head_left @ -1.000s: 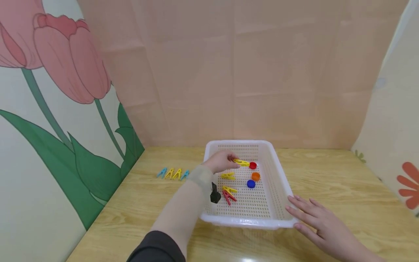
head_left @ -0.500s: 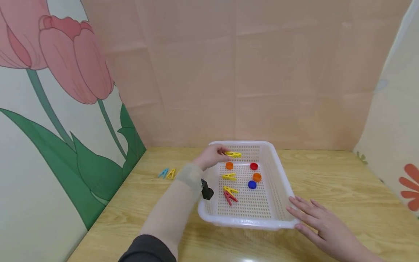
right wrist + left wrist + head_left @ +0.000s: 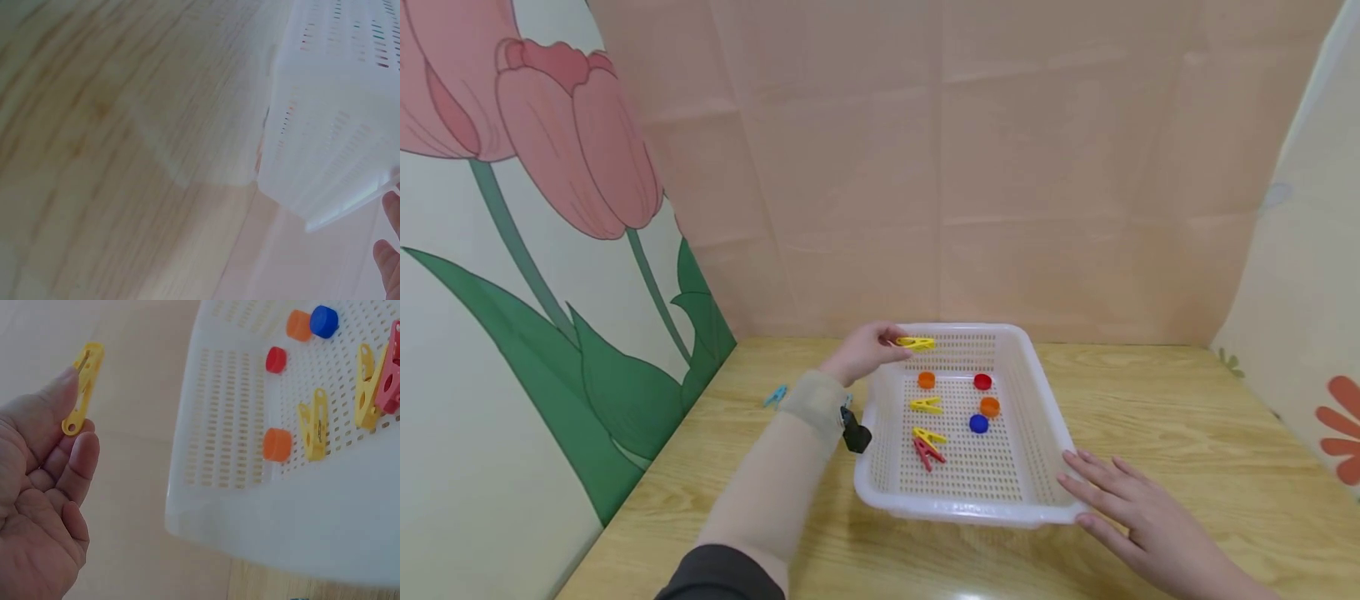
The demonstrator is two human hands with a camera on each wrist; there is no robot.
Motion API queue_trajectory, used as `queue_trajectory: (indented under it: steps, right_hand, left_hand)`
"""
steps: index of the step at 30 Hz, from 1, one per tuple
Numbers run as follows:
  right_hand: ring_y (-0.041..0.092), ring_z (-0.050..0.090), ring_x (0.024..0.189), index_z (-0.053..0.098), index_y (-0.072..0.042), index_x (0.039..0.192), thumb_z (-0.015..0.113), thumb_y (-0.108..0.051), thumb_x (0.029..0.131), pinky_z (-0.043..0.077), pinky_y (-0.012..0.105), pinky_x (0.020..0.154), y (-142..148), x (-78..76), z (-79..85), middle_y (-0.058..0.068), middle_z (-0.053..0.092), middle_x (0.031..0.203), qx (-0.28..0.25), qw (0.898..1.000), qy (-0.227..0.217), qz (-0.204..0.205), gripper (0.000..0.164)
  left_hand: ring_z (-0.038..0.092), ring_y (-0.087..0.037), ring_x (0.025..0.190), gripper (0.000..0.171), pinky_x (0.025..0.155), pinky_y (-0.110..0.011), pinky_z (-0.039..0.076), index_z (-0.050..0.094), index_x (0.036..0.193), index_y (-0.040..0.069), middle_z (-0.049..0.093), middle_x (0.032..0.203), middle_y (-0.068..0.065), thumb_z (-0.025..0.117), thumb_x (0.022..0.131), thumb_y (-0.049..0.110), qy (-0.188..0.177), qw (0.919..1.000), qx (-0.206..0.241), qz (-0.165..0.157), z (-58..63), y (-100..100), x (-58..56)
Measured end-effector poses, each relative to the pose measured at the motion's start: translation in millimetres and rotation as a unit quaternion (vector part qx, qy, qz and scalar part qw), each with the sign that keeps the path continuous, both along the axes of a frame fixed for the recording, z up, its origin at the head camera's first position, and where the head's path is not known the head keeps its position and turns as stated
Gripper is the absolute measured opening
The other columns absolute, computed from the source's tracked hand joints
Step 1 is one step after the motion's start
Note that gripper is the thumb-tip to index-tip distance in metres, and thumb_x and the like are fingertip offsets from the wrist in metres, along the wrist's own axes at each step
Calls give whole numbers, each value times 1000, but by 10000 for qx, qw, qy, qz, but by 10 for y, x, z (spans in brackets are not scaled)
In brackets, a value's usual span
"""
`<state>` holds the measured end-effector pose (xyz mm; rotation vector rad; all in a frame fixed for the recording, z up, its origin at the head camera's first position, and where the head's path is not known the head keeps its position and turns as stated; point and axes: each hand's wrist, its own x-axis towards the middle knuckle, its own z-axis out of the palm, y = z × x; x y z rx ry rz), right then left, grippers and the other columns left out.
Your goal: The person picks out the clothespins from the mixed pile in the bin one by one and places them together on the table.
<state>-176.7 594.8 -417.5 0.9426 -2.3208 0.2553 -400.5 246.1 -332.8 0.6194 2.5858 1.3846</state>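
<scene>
Thumb and fingers of my left hand point(image 3: 859, 352) pinch a yellow clothespin point(image 3: 84, 387), raised near the basket's far left rim. In the left wrist view the clothespin shows to one side of the basket wall. My right hand point(image 3: 1138, 517) lies with fairly straight fingers against the near right corner of the white plastic basket point(image 3: 955, 508). Inside the basket are a yellow clothespin point(image 3: 927, 405), and another yellow clothespin point(image 3: 931, 435) overlapping a red clothespin point(image 3: 928, 454). Round caps lie there too: orange point(image 3: 927, 380), red point(image 3: 982, 382), a second orange cap point(image 3: 990, 407) and blue point(image 3: 979, 424).
On the wooden table point(image 3: 1150, 400), left of the basket, lies a blue clothespin point(image 3: 775, 396). The left wrist hides most of what lies beside it. A pink sheet point(image 3: 940, 167) closes off the back, and a tulip-painted panel point(image 3: 617, 367) stands at the left.
My left hand has drawn left and up with the yellow clothespin, uncovering an orange cap. Its wrist now covers the yellow clothespins on the table. My right hand stays at the corner.
</scene>
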Motion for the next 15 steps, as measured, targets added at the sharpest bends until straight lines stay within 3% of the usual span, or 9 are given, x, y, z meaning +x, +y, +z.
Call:
queue_trajectory:
  steps: [7, 15]
  right_hand:
    - [5, 27, 140, 60, -13, 132, 48, -44, 99, 10, 25, 115, -95, 110, -33, 8, 50, 142, -26, 9999, -31, -103, 47]
    - [7, 27, 140, 60, -13, 132, 50, -43, 98, 9, 25, 115, -162, 188, -48, 8, 50, 142, -57, 9998, -79, -163, 46]
  left_hand:
    - [58, -19, 97, 38, 83, -36, 48, 63, 119, 12, 62, 106, -1, 73, 86, 28, 168, 9998, 22, 96, 26, -208, 41]
    - [59, -20, 94, 33, 83, -38, 49, 64, 117, 12, 64, 104, -3, 72, 87, 25, 206, 9990, 346, 174, -17, -510, 68]
